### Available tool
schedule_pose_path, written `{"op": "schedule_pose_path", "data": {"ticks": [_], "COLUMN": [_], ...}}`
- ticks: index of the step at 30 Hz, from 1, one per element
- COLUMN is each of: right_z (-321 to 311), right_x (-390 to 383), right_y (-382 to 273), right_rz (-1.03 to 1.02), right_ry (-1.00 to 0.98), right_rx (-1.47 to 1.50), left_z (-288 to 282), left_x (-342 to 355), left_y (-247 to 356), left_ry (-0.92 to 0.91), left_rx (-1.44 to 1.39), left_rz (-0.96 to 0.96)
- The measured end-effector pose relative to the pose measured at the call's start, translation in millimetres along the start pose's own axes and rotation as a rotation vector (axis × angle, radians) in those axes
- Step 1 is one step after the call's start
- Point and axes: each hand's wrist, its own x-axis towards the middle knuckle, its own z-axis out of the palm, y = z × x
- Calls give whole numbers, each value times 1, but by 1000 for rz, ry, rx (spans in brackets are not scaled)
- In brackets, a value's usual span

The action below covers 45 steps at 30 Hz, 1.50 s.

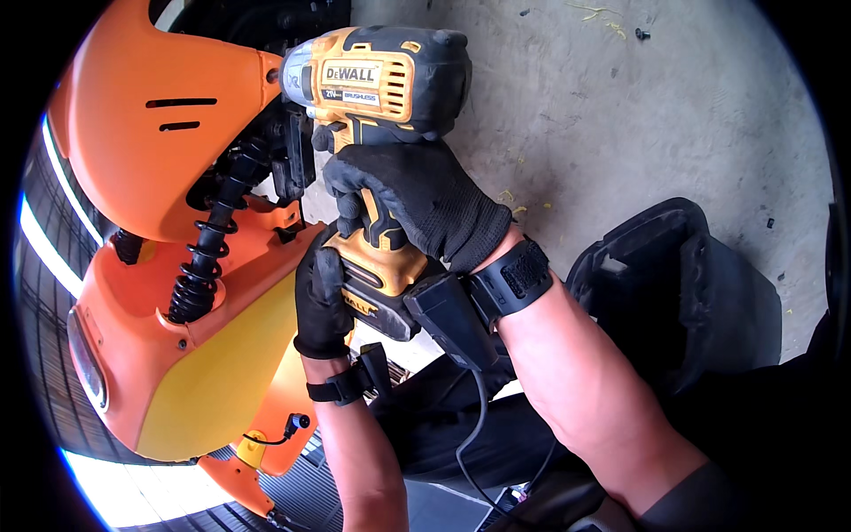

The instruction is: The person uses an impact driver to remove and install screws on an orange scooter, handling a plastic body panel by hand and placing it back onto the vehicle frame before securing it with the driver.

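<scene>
A yellow and black cordless impact wrench [377, 75] lies sideways in front of me, its nose pointing left against the edge of an orange body panel [133, 106]. My right hand [417, 195], in a black glove, is closed round its handle. Lower down, my left hand [321, 297], also gloved in black, holds the battery end of the same tool. The nose meets the panel near a small hole; the tip itself is hidden. Below that spot is a black coil-spring shock absorber [206, 266], fixed to an orange and yellow vehicle body [222, 372].
A black plastic bin [727, 293] stands to the right on the grey concrete floor [567, 106]. A loose bolt [642, 35] lies at the far right. A short black cable with a connector [297, 424] hangs at lower left. Black straps with boxes sit on both wrists, one trailing a cord [470, 434].
</scene>
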Motion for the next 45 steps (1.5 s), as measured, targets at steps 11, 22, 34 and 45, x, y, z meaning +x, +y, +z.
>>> {"op": "schedule_pose_path", "data": {"ticks": [11, 22, 34, 45], "right_z": [6, 3, -7, -38], "right_x": [-1, 0, 2, -10], "right_y": [6, 3, 3, -19], "right_rz": [-96, -73, -95, 201], "right_ry": [67, 48, -18, 173], "right_rx": [-88, -48, -9, -29], "left_z": [3, -6, 4, 24], "left_x": [-2, -4, 2, 17], "left_y": [1, -4, 4, 35], "left_ry": [89, -6, 2, 216], "left_rx": [37, -25, -81, -198], "left_rz": [-50, -18, -79, -65]}}
